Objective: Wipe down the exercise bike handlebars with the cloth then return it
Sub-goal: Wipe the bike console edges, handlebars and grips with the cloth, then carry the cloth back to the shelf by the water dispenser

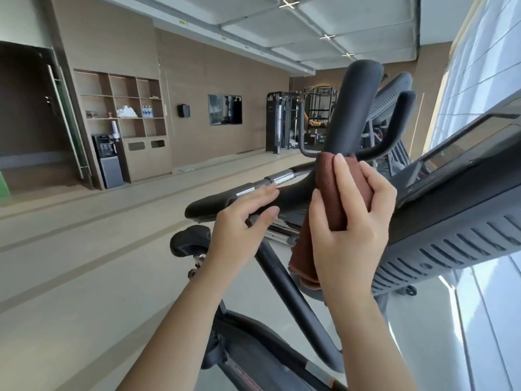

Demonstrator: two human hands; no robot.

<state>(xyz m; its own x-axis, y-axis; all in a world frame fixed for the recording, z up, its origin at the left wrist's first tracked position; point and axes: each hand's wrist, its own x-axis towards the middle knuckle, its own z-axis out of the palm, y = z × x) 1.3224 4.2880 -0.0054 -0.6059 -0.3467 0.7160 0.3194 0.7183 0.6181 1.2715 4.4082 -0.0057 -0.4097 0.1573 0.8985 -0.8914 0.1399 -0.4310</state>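
Gripping the brown cloth around the handlebar, right hand fingers clamp; left hand fingers apart.

Open floor left and far. Right side blocked by console housing. Upright handlebar and horizontal grip obstruct centre; narrow gap between them. Saddle below left.

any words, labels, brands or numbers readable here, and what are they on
No text can be read in this view.
Silver label on the horizontal handlebar by the left hand: print too blurred.
Red marking on the bike frame at the bottom: illegible.
Water dispenser panel: too small.
Bottles on the shelf unit: labels too small.
Wall screen: shows no legible text.
The brown cloth under the right hand shows no label.
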